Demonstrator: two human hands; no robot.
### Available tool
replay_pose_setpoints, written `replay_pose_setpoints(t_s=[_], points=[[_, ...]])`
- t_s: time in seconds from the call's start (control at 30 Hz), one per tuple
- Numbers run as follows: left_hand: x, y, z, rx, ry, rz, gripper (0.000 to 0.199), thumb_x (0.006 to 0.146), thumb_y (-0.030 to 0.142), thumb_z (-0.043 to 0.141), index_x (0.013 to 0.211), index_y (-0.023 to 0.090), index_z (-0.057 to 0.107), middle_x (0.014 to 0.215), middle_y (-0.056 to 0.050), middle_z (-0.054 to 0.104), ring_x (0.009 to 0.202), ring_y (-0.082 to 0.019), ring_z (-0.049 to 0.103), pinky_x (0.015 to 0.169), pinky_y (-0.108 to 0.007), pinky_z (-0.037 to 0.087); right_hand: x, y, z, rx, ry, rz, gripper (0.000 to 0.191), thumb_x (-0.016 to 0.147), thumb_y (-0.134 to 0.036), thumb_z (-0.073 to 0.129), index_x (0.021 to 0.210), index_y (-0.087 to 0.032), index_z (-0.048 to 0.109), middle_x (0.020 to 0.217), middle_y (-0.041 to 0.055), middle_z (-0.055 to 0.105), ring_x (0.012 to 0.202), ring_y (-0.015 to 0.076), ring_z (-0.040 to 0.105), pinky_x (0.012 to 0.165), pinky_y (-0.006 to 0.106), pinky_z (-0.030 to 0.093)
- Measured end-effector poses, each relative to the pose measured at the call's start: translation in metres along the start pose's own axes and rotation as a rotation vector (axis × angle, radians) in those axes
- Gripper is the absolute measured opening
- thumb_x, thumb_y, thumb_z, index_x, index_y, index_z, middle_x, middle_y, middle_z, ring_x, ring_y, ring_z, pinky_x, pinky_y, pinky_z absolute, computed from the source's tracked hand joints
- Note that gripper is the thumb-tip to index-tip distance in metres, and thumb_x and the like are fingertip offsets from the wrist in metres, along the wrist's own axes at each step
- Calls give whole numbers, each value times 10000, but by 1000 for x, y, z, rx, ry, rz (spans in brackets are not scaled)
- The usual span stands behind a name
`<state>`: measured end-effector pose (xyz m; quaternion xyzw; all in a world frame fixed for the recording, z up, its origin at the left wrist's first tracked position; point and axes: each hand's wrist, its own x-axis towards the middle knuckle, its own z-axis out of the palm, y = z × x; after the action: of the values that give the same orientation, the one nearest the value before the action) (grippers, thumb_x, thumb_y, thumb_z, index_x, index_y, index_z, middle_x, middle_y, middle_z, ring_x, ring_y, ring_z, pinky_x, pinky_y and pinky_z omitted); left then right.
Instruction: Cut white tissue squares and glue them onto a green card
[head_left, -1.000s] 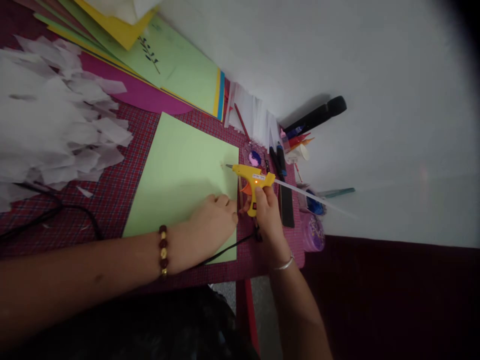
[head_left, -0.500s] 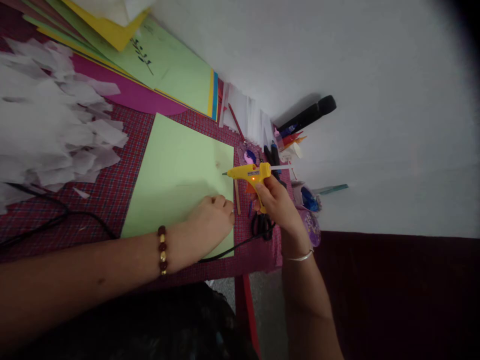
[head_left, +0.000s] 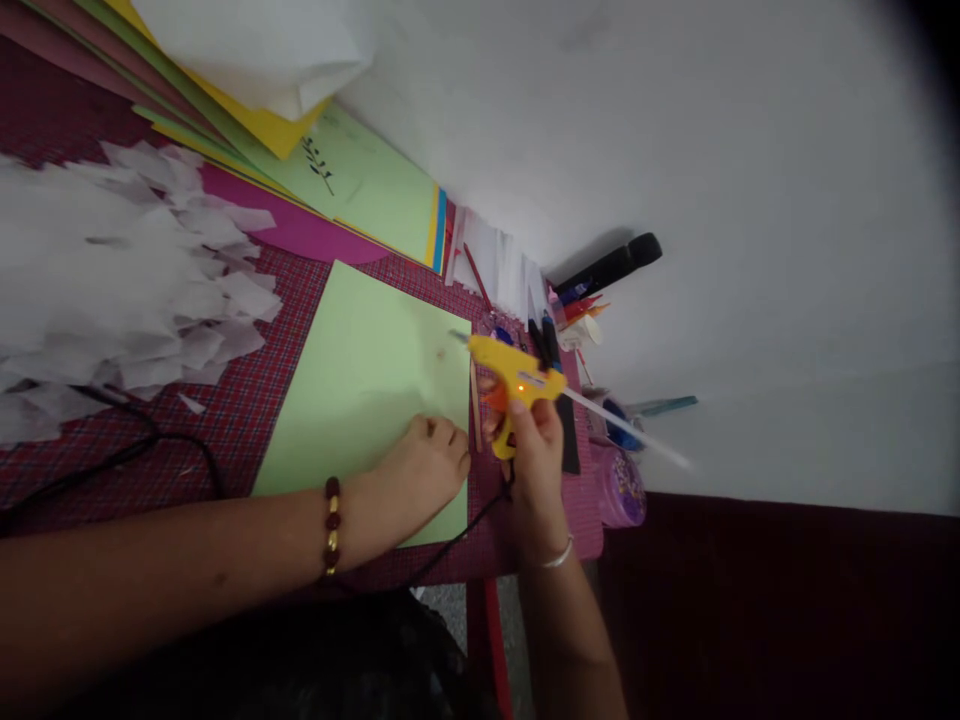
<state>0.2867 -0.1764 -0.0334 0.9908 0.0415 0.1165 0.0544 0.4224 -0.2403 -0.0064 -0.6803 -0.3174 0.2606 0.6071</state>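
My right hand (head_left: 534, 470) is wrapped around the grip of a yellow hot glue gun (head_left: 517, 370). A small orange light glows on the gun's side, and a long translucent glue stick (head_left: 630, 425) sticks out of its back. The nozzle points left, over the right edge of a light green sheet of paper (head_left: 375, 360). On that sheet lies my left hand (head_left: 427, 460), with curled fingers at the paper's right edge; whatever is under the fingertips is hidden. A black cord (head_left: 457, 540) runs from the gun's grip past the left wrist.
White paper pieces (head_left: 127, 260) are heaped at left. Coloured sheets (head_left: 375, 190) are stacked at the back by the wall. White strips (head_left: 495, 270), a thin wooden stick (head_left: 475, 410), a black microphone-like object (head_left: 615, 262) and a purple jar (head_left: 622, 490) stand or lie around the right side.
The glue gun has swung so its back end and glue stick now slope down to the right. My right hand has shifted left and lower; my left hand stays on the paper.
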Motion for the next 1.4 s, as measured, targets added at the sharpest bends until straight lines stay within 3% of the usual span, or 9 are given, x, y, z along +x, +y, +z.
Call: replay_pose_setpoints(t_s=[0.07, 0.2, 0.27, 0.43, 0.57, 0.77, 0.97, 1.17, 1.4], points=[[-1, 1, 2, 7, 15, 0, 208, 859, 103, 540, 995, 129, 695, 1004, -137, 682, 902, -313, 595, 701, -425, 444, -4, -2, 3, 61, 26, -75, 227, 864, -407, 570, 986, -216, 588, 708, -1, 653, 492, 111, 497, 467, 248, 422], [-2, 1, 5, 29, 28, -12, 229, 866, 96, 521, 1023, 111, 687, 1027, -154, 681, 912, -311, 597, 717, -430, 457, -2, 1, 1, 58, -180, 77, 210, 845, -361, 606, 978, -202, 637, 893, 40, 696, 534, 93, 482, 488, 244, 420], [-2, 1, 6, 29, 28, 2, 218, 864, 100, 526, 1012, 120, 685, 992, -136, 674, 906, -315, 593, 719, -442, 464, 3, 2, -4, -22, -156, 83, 208, 813, -341, 649, 969, -204, 638, 923, 33, 696, 529, 86, 474, 475, 236, 405], [-2, 1, 5, 43, 14, 11, 181, 859, 116, 554, 988, 128, 680, 976, -123, 654, 907, -322, 584, 727, -458, 470, 14, 3, -20, -352, -183, 52, 251, 775, -422, 698, 843, -204, 594, 597, -45, 541, 452, 99, 423, 425, 239, 359], [-2, 1, 6, 54, 26, 11, 169, 869, 132, 551, 986, 129, 673, 986, -129, 652, 915, -317, 577, 730, -450, 460, 23, 12, -25, -505, -283, -25, 308, 843, -524, 609, 792, -225, 558, 549, -44, 471, 470, 133, 431, 448, 266, 372], [-2, -1, 3, 30, -2, 33, 173, 871, 143, 544, 989, 128, 670, 987, -146, 658, 902, -314, 588, 715, -445, 459, 31, 23, -26, -716, -242, -186, 300, 872, -518, 560, 862, -221, 602, 694, 22, 578, 685, 210, 557, 662, 336, 475], [-2, -2, -7, 5, -46, 31, 208, 893, 115, 495, 998, 115, 675, 972, -150, 667, 896, -313, 605, 710, -438, 465, 27, 21, -25, -765, -201, -169, 308, 841, -508, 585, 853, -201, 595, 713, 21, 601, 630, 182, 537, 614, 317, 462], [-1, -1, -6, 13, -76, 25, 215, 890, 108, 504, 1013, 117, 680, 978, -149, 669, 912, -307, 606, 715, -426, 468, 25, 18, -22, -632, -240, -62, 220, 825, -426, 604, 861, -209, 601, 656, -1, 581, 600, 175, 548, 578, 297, 477], [0, 0, 0, 2, -40, 17, 187, 890, 123, 518, 980, 126, 681, 952, -139, 664, 891, -309, 606, 698, -435, 468, 30, 25, -20, -651, -144, -74, 298, 756, -460, 641, 879, -191, 606, 759, 43, 650, 710, 213, 601, 681, 350, 510]])
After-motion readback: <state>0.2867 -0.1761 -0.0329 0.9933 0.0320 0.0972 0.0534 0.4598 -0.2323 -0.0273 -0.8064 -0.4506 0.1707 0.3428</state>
